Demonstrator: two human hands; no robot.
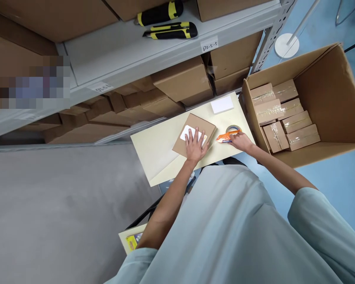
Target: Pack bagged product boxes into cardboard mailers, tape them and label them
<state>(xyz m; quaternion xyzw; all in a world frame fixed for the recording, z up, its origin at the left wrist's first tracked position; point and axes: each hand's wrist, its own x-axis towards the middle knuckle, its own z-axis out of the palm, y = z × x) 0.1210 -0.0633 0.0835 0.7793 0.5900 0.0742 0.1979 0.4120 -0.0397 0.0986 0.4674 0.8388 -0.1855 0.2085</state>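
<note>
My left hand [195,148] lies flat with its fingers spread on a small cardboard box [182,148]. Under those fingers, a white label [184,133] on the box's top is partly covered. The box rests at an angle on a narrow cream table [148,146]. To its right, my right hand [240,141] is closed around an orange tape dispenser [224,137] held low at the tabletop. A roll of tape [233,128] shows just behind the orange part. Near the table's far edge lies a stack of white paper slips [222,104].
At the right, a large open carton [322,106] holds several taped small boxes [297,121]. A grey metal shelf [171,59] runs behind the table, with cardboard boxes [183,81] below and two yellow-black utility knives [171,30] on top. A white round base [286,45] stands beyond the carton.
</note>
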